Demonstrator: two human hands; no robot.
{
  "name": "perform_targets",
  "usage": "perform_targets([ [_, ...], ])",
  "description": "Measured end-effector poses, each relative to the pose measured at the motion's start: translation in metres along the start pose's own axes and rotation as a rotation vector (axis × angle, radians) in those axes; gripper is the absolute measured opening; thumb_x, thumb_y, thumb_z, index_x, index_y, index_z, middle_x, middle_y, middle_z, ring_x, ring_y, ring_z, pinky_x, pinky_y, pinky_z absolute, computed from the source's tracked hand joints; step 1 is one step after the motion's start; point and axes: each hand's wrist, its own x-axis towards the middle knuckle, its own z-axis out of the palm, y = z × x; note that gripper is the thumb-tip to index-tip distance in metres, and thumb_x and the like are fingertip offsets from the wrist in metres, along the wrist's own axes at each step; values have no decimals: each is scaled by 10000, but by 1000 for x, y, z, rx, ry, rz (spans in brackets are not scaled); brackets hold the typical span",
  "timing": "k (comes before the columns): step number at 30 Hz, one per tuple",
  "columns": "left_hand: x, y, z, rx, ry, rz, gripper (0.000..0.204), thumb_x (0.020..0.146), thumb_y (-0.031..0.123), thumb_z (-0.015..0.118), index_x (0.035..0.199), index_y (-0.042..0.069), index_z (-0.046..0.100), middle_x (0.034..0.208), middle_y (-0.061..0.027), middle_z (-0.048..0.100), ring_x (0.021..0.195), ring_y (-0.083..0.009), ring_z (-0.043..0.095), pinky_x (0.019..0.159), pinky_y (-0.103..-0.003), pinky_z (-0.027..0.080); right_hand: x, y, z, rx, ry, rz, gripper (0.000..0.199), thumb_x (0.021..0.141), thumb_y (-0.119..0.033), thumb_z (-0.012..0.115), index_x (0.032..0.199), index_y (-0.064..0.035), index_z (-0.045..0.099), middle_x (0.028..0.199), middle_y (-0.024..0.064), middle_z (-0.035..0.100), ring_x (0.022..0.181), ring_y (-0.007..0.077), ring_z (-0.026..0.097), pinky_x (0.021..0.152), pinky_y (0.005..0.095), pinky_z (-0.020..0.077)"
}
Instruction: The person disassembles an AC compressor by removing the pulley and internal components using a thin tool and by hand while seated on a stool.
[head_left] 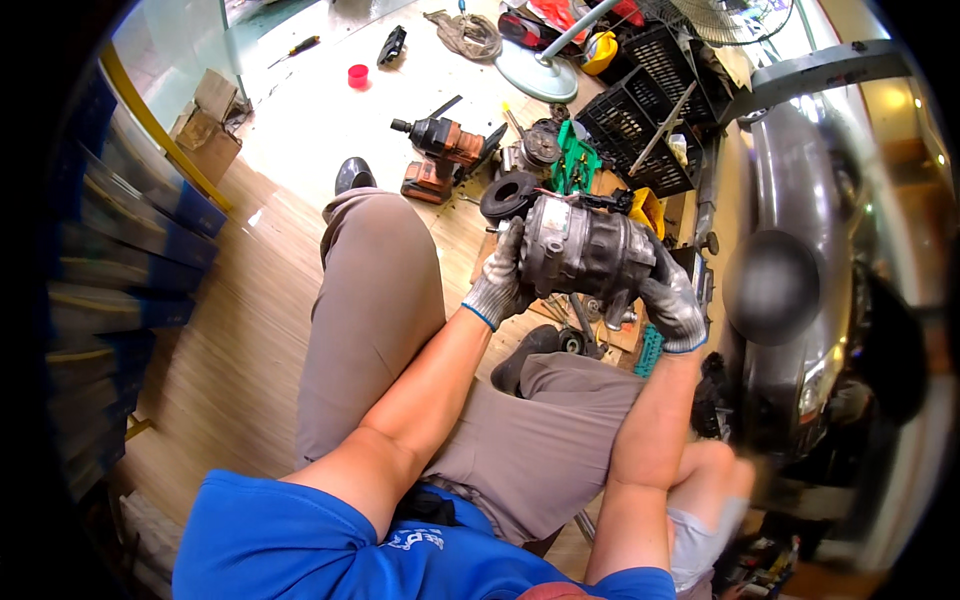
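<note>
Between my two hands, above the floor, is a grey metal cylindrical compressor (582, 248), like one from a car's air conditioner, with a small label on its casing. My left hand (500, 275), in a grey-white knit glove, grips its left end. At the other end, my right hand (675, 300) wears a matching glove and wraps round the casing. Some fingers of both hands are hidden behind the part. A black ring-shaped part (510, 196) lies just beyond the compressor's left end. Beside that, a metal pulley (541, 146) sits near a green plastic piece (575, 160).
An orange and black cordless impact wrench (455, 143) stands on the floor ahead. Black crates (650, 130) and a fan base (537, 72) are farther off. A dark car bumper (795, 210) borders the right. Another person's bare knee (708, 480) shows at lower right.
</note>
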Motion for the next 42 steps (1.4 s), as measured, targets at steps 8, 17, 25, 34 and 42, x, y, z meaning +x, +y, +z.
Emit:
perform_targets([
  [8,0,0,-1,-78,37,-97,908,847,767,582,1523,180,429,1504,-108,512,1326,-328,547,1075,-578,478,-3,-17,19,-154,36,-53,770,792,-199,687,1480,47,445,1384,130,583,1266,203,548,1086,330,407],
  [17,1,-2,13,-4,179,-144,901,866,876,304,1481,241,481,1436,-103,574,1265,-373,579,963,-650,513,0,-14,9,-58,-23,49,560,979,-287,661,1424,24,525,1311,94,631,1193,167,582,1037,302,441],
  [25,1,-8,11,-90,202,-164,829,888,840,328,1418,243,548,1354,-102,632,1176,-356,634,888,-622,562,1,-4,7,25,-4,51,548,969,-250,688,1424,13,537,1311,75,637,1159,151,591,1022,298,455],
  [34,1,-6,14,-48,141,-148,814,888,832,337,1431,255,521,1363,-74,627,1171,-319,647,849,-603,586,1,0,5,-59,27,29,541,953,-255,687,1408,4,550,1282,76,646,1151,153,578,1021,304,447],
  [42,-4,0,21,34,95,-98,808,925,802,310,1482,239,473,1435,-85,576,1277,-327,583,963,-602,536,-11,-30,28,-678,170,-108,402,919,-287,691,1214,-13,687,1252,198,672,1074,306,680,919,353,527],
])
